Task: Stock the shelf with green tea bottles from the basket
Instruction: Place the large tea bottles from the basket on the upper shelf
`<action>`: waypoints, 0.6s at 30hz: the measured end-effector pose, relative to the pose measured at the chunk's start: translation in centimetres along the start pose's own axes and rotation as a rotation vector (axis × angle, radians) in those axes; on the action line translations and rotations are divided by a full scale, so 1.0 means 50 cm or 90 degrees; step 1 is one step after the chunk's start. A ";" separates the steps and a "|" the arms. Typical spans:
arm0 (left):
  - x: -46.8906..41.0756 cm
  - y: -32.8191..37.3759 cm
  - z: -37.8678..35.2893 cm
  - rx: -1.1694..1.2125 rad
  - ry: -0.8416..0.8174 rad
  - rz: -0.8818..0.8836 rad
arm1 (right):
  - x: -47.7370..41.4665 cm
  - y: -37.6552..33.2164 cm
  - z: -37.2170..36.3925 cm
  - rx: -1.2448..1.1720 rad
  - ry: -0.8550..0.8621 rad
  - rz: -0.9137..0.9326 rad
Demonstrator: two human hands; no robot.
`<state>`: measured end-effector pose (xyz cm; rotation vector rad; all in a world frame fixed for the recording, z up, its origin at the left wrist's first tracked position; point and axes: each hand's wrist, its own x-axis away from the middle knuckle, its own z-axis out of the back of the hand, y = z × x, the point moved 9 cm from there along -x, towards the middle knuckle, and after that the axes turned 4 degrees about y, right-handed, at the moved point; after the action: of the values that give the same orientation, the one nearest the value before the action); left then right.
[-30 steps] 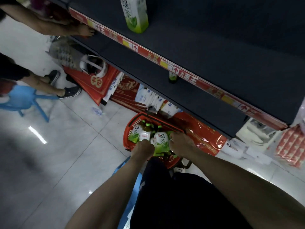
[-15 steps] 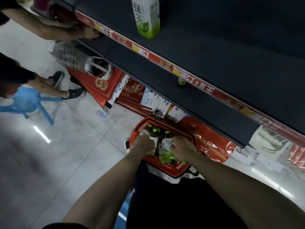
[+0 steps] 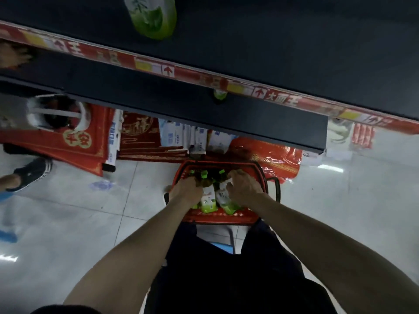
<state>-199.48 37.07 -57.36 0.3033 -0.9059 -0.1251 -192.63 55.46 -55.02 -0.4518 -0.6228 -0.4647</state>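
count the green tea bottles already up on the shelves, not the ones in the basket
2. One large bottle stands on the upper shelf, cut off by the frame's top edge. A second bottle sits on the lower shelf, mostly hidden behind the red price strip. More may be out of view.

- The shelf bottle point(image 3: 151, 18) is blurred and cut off by the top edge.
- Fingers of the left hand point(image 3: 186, 192) sink among the basket's bottles point(image 3: 209, 196); its grip is unclear.
- A small bottle point(image 3: 219, 95) is half hidden behind the price strip point(image 3: 278, 99).

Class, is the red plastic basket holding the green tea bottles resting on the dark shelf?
No, the red plastic basket sits on the pale tiled floor, below the dark shelf.
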 end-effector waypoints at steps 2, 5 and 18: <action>-0.022 -0.013 -0.005 -0.008 -0.002 -0.007 | -0.022 0.007 -0.005 0.000 0.019 -0.007; -0.071 -0.015 -0.032 -0.010 -0.008 -0.025 | -0.067 0.029 -0.024 -0.016 0.057 -0.008; -0.389 0.009 -0.228 0.032 0.193 -0.188 | -0.366 0.170 -0.272 -0.140 0.211 0.091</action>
<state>-202.42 44.41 -78.47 0.4883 -0.5598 -0.3205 -195.16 60.08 -78.78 -0.6080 -0.2182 -0.4603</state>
